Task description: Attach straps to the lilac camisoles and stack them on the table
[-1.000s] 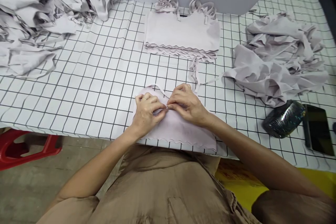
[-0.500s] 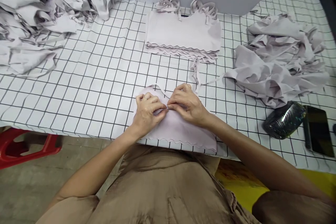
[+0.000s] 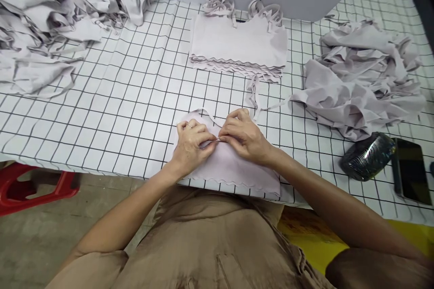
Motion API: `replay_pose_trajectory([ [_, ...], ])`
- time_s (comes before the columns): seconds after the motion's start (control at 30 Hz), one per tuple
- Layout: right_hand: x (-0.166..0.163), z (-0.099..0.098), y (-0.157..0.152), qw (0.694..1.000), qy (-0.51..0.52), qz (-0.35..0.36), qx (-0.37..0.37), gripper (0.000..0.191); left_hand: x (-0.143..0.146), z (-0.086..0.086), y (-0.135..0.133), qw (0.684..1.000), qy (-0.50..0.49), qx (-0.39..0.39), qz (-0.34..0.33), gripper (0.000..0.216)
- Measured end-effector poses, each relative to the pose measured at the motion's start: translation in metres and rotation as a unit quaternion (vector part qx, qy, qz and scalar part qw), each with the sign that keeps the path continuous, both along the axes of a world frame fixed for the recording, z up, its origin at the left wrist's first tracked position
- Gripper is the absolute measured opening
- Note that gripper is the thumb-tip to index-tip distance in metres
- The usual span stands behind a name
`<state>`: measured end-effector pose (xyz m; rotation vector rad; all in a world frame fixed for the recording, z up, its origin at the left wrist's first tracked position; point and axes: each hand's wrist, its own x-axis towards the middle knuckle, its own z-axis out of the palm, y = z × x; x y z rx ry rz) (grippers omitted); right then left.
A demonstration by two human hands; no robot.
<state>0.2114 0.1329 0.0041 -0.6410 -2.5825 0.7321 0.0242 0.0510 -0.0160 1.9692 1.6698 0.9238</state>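
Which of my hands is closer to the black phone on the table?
Right. The right hand, pinching the pale top, has the black phone off to its right; the left hand pinches the same top on the other side, farther from the phone.

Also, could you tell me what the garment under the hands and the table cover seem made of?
The garment looks like soft matte lilac-grey fabric, draping limply, hem scalloped. The table cover seems a thin grid-printed sheet, faintly rippled; cloth or plastic, unclear.
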Motion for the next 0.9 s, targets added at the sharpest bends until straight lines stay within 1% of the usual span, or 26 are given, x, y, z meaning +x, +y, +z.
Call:
replay_pose_trajectory([
  [0.1, 0.000, 0.009, 0.001, 0.994, -0.061, 0.056, 0.069, 0.035, -0.001, 0.000, 0.001, 1.000, -0.005, -0.005, -0.007, 0.013],
  [0.17, -0.003, 0.018, 0.005, 0.987, -0.101, 0.093, 0.083, 0.042, -0.001, 0.001, 0.001, 1.000, -0.013, -0.010, -0.011, 0.013],
  [0.23, -0.007, 0.028, 0.016, 0.980, -0.139, 0.126, 0.063, 0.042, -0.002, 0.004, 0.001, 0.999, -0.013, -0.029, -0.010, 0.011],
  [0.33, -0.019, 0.043, 0.046, 0.972, -0.187, 0.141, -0.009, 0.031, -0.006, 0.014, 0.000, 0.997, -0.010, -0.070, -0.016, 0.011],
  [0.4, -0.032, 0.052, 0.069, 0.971, -0.203, 0.115, -0.059, 0.037, -0.011, 0.021, -0.001, 0.997, -0.008, -0.078, -0.020, 0.011],
  [0.5, -0.058, 0.059, 0.098, 0.977, -0.178, 0.068, -0.101, 0.046, -0.023, 0.027, -0.001, 0.997, 0.012, -0.070, -0.012, 0.012],
  [0.6, -0.085, 0.052, 0.112, 0.982, -0.145, 0.044, -0.118, 0.040, -0.034, 0.026, 0.001, 0.996, 0.039, -0.075, 0.005, 0.012],
  [0.67, -0.094, 0.044, 0.117, 0.981, -0.130, 0.045, -0.135, 0.029, -0.039, 0.023, 0.001, 0.995, 0.050, -0.080, 0.010, 0.011],
  [0.73, -0.089, 0.039, 0.122, 0.981, -0.081, 0.047, -0.168, 0.015, -0.043, 0.020, 0.001, 0.996, 0.058, -0.070, 0.017, 0.010],
  [0.77, -0.081, 0.038, 0.126, 0.981, -0.040, 0.038, -0.184, 0.015, -0.045, 0.020, 0.000, 0.996, 0.060, -0.055, 0.026, 0.012],
  [0.8, -0.068, 0.039, 0.129, 0.981, 0.004, 0.014, -0.191, 0.018, -0.046, 0.021, 0.000, 0.997, 0.059, -0.035, 0.036, 0.015],
  [0.83, -0.053, 0.041, 0.132, 0.982, 0.041, -0.027, -0.184, 0.020, -0.047, 0.023, 0.000, 0.997, 0.054, -0.014, 0.047, 0.018],
  [0.87, -0.036, 0.043, 0.135, 0.982, 0.058, -0.080, -0.161, 0.020, -0.048, 0.026, 0.001, 0.998, 0.045, 0.006, 0.054, 0.020],
  [0.9, -0.018, 0.046, 0.136, 0.981, 0.053, -0.135, -0.128, 0.018, -0.048, 0.030, 0.003, 0.998, 0.030, 0.019, 0.055, 0.021],
])
